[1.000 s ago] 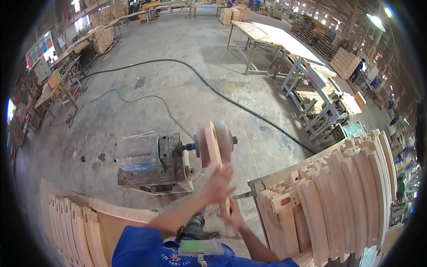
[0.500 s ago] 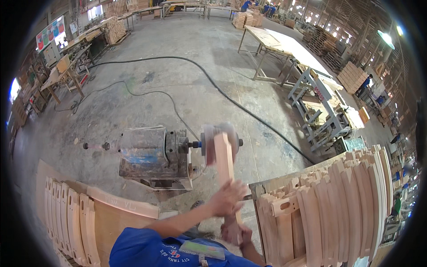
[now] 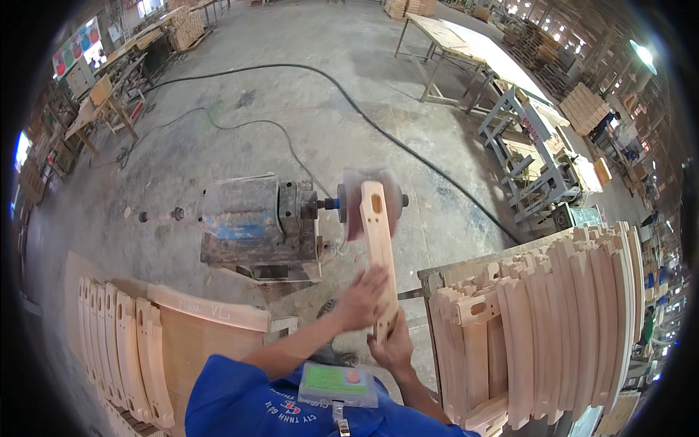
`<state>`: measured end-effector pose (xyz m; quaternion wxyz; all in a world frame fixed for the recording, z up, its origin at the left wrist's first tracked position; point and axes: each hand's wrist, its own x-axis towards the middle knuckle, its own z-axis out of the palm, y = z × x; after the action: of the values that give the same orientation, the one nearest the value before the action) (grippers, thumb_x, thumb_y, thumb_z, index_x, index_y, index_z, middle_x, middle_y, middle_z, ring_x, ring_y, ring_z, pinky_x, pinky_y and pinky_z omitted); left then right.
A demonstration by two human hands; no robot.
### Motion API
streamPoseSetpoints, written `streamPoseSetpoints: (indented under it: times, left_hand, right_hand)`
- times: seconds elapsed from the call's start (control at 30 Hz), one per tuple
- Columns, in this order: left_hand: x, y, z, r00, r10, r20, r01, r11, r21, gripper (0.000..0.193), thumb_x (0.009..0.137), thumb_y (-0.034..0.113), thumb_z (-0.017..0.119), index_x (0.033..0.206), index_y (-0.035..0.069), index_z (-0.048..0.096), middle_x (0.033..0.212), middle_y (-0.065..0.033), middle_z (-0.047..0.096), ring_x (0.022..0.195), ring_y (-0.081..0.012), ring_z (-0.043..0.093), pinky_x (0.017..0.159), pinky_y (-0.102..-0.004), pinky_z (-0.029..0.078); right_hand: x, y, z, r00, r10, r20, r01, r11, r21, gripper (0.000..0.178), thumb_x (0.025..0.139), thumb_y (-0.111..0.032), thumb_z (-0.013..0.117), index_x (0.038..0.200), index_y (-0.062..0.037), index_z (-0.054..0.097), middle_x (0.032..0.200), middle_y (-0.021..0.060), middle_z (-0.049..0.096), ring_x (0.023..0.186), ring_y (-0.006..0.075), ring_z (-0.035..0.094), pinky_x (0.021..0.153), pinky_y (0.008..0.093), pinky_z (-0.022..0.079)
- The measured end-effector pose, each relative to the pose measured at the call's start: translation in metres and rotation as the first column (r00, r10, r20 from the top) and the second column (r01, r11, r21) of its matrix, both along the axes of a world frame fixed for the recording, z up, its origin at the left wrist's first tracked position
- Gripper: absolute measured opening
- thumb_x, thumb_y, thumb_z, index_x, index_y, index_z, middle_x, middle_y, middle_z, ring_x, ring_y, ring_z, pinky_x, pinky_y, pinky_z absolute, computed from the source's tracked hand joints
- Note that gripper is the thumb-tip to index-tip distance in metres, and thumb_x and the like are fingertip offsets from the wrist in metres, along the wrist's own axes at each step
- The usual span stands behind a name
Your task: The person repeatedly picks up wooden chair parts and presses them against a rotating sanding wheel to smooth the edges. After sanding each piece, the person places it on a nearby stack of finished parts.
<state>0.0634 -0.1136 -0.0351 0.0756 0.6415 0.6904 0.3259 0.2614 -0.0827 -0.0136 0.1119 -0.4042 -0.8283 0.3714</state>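
1. Workpiece (image 3: 380,251), a slotted wooden bar, is seen near centre in the head view, upper end toward 12 o'clock, in front of a blurred wheel (image 3: 353,211).
2. The left hand (image 3: 362,297) is laid across it at 6 o'clock, fingers spread.
3. Its lower end is gripped by the right hand (image 3: 395,348), toward 5 o'clock.
4. A motor (image 3: 240,215) is set at 9 o'clock; wooden parts (image 3: 550,328) are stacked at 4, slats (image 3: 128,349) at 8.

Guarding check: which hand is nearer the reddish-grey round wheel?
Left. Left hand is on the long pale wooden slat, short of the wheel; right hand holds the slat's near end, farther back.
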Motion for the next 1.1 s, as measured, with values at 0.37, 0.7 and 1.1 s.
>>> streamPoseSetpoints:
  times: [0.37,0.7,1.1]
  left_hand:
    - [-0.103,0.143,0.062,0.988,0.113,-0.102,-0.117,0.992,-0.043,0.060,0.105,0.046,0.061,0.143,0.000,0.065,0.159,-0.0205,0.056,0.158,-0.0423,0.036,0.133,-0.0581,0.018]
    - [0.008,0.024,0.033,0.996,-0.079,-0.045,0.084,0.989,0.121,0.060,0.102,0.045,0.066,0.144,0.003,0.064,0.165,-0.0196,0.049,0.161,-0.0419,0.033,0.133,-0.0609,0.018]
    - [-0.030,0.049,0.019,0.902,0.344,-0.261,-0.347,0.937,0.036,0.065,0.105,0.038,0.060,0.158,0.001,0.049,0.163,-0.0263,0.048,0.157,-0.0436,0.038,0.130,-0.0566,0.026]
  right_hand:
    - [-0.129,0.091,0.002,0.573,-0.670,-0.472,-0.815,-0.405,-0.415,0.072,0.104,-0.062,0.053,0.144,-0.0027,0.050,0.109,0.0137,0.054,0.082,0.0199,0.055,0.069,0.0378,0.054]
    - [0.060,0.003,-0.019,0.850,-0.374,-0.370,-0.402,-0.009,-0.916,0.091,0.091,-0.060,0.071,0.150,0.0031,0.045,0.108,0.0118,0.063,0.081,0.0223,0.065,0.066,0.0351,0.052]
    - [-0.060,0.057,0.018,0.951,-0.072,0.299,0.033,0.990,0.134,0.102,0.086,-0.038,0.082,0.164,-0.0020,0.028,0.126,0.0311,0.065,0.109,0.0505,0.069,0.092,0.0583,0.058]
